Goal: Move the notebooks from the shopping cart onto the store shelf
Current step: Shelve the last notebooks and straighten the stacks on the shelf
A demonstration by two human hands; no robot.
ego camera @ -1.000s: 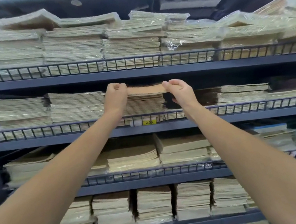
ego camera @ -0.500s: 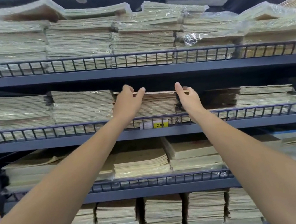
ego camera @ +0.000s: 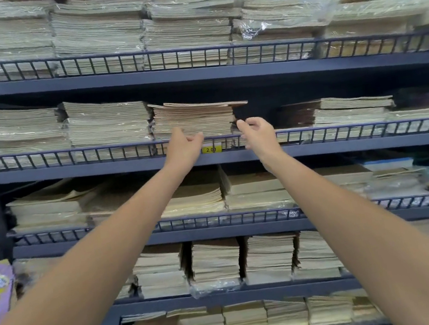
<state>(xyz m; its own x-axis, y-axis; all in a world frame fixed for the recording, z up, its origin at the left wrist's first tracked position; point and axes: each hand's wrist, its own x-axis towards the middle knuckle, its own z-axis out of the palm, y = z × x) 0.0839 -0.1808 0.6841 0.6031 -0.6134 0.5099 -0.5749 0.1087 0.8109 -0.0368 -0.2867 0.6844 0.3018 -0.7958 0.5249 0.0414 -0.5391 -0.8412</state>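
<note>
Straight ahead, both my bare arms reach up toward a dark blue store shelf. My left hand and right hand hang in front of its wire front rail, near the middle of that edge. Each holds nothing, with fingers loosely bent and parted from the thumb. The stack of brown notebooks sits on the shelf just behind the rail, above and between my hands. My left fingertips reach the stack's lower front edge, but I cannot tell whether they touch it. A yellow price tag shows on the shelf edge between my hands.
</note>
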